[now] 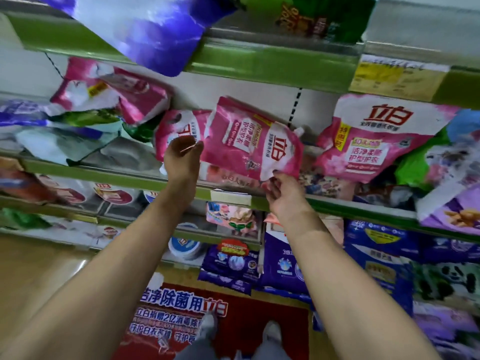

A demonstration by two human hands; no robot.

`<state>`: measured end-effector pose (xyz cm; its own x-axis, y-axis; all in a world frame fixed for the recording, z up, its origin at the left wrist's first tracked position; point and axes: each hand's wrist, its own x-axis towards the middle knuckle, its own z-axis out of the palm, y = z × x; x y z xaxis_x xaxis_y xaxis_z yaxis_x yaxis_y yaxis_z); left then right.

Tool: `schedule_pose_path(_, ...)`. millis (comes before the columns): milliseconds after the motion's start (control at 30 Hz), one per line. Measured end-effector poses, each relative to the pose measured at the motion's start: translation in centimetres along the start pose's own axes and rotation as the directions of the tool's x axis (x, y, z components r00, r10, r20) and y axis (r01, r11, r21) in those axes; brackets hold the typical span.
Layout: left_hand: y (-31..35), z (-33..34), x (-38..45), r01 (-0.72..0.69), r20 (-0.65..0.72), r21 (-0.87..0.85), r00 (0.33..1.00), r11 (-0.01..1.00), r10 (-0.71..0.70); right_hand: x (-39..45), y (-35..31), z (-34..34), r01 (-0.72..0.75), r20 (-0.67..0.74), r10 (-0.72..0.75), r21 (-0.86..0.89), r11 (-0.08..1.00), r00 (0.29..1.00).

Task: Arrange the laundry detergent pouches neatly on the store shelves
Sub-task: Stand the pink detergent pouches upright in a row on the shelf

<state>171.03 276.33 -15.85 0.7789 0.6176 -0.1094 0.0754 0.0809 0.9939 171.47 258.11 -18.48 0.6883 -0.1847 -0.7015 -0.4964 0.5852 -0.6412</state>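
A pink and white detergent pouch hangs tilted on its side in front of the middle shelf. My right hand pinches its lower white corner from below. My left hand is at its left edge with the thumb on the pouch and the fingers behind it. Behind it lies another pink pouch. A third pink pouch stands upright to the right. Crumpled pink pouches lie on a pile at the left.
The upper shelf edge carries a purple pouch and a green one overhanging. Blue and purple pouches fill the lower shelves. A red floor mat lies below, with my shoes on it.
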Motion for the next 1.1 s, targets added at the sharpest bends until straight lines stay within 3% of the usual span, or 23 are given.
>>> schedule_pose_path(133, 0.5, 0.2, 1.8, 0.07, 0.106, 0.018, 0.992, 0.997, -0.072, -0.2, 0.4, 2.0, 0.032, -0.053, -0.029, 0.065, 0.997, 0.998)
schedule_pose_path(200, 0.8, 0.9, 2.6, 0.131, 0.155, 0.121, 0.977, 0.984, -0.149, -0.6, 0.3, 2.6, 0.006, -0.05, -0.002, 0.077, 0.997, 0.999)
schedule_pose_path(367, 1.6, 2.6, 4.5, 0.23, 0.301, 0.24, 0.906, 0.943, -0.297, -0.5, -0.8, 3.0, -0.064, 0.086, 0.05, 0.16, 0.985, 0.995)
schedule_pose_path(533, 2.8, 3.2, 5.1, 0.173, 0.342, 0.426, 0.878, 0.888, -0.334, 1.2, -1.8, 2.7, -0.088, 0.027, 0.085, 0.1, 0.991, 0.996)
schedule_pose_path(767, 2.6, 0.8, 2.0, 0.33, 0.521, 0.376, 0.697, 0.866, -0.492, 0.9, -1.1, 0.0, 0.061, 0.12, -0.1, 0.295, 0.954, 0.988)
schedule_pose_path(900, 1.5, -0.9, -0.4, 0.356, 0.549, 0.573, 0.501, 0.738, -0.669, -0.2, -0.7, 0.1, 0.003, 0.164, -0.053, 0.289, 0.957, 0.985)
schedule_pose_path(933, 1.4, -1.2, -0.4, 0.361, 0.531, 0.607, 0.478, 0.708, -0.699, -0.2, -0.7, 0.1, -0.011, 0.156, -0.034, 0.279, 0.96, 0.987)
schedule_pose_path(967, 1.2, -1.4, 0.1, 0.352, 0.505, 0.629, 0.494, 0.694, -0.708, -0.3, -0.7, 0.1, -0.024, 0.146, -0.018, 0.283, 0.959, 0.989)
schedule_pose_path(1100, 0.7, -1.3, 3.3, 0.315, 0.394, 0.54, 0.724, 0.78, -0.565, -0.3, -0.9, -0.6, -0.013, 0.153, -0.033, 0.292, 0.956, 0.988)
